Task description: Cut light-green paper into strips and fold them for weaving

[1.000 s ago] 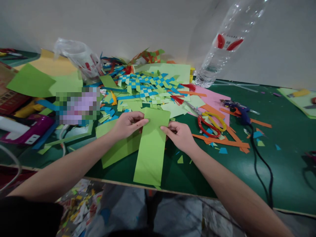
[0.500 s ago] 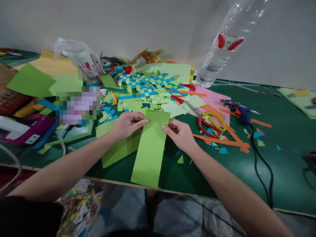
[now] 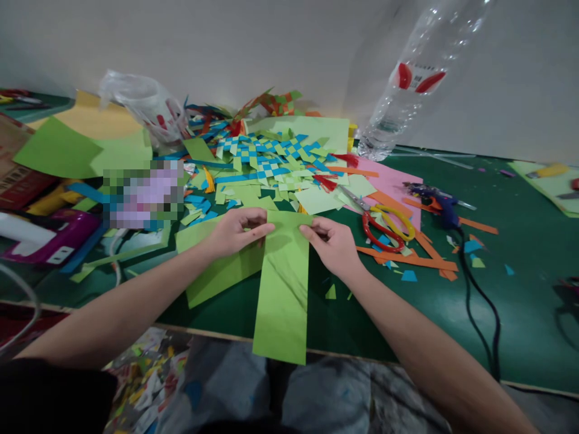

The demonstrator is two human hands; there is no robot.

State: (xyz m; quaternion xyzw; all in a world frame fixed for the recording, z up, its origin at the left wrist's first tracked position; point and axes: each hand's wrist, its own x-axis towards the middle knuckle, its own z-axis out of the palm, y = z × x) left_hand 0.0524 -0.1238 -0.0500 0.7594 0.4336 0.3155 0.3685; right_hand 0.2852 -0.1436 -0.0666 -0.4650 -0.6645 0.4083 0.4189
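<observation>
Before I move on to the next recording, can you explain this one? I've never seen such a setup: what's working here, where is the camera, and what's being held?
There is no machine here, just a person's two bare hands. The camera is worn on the head and looks forward and down, so both arms reach away from you. The left hand and right hand pinch the upper end of a green strip, one at each side. Its lower end reaches past the near edge of the green table in the picture. Beyond lie woven paper pieces; to the right, scissors and what looks like a glue gun. A clear bottle stands at the back.
</observation>
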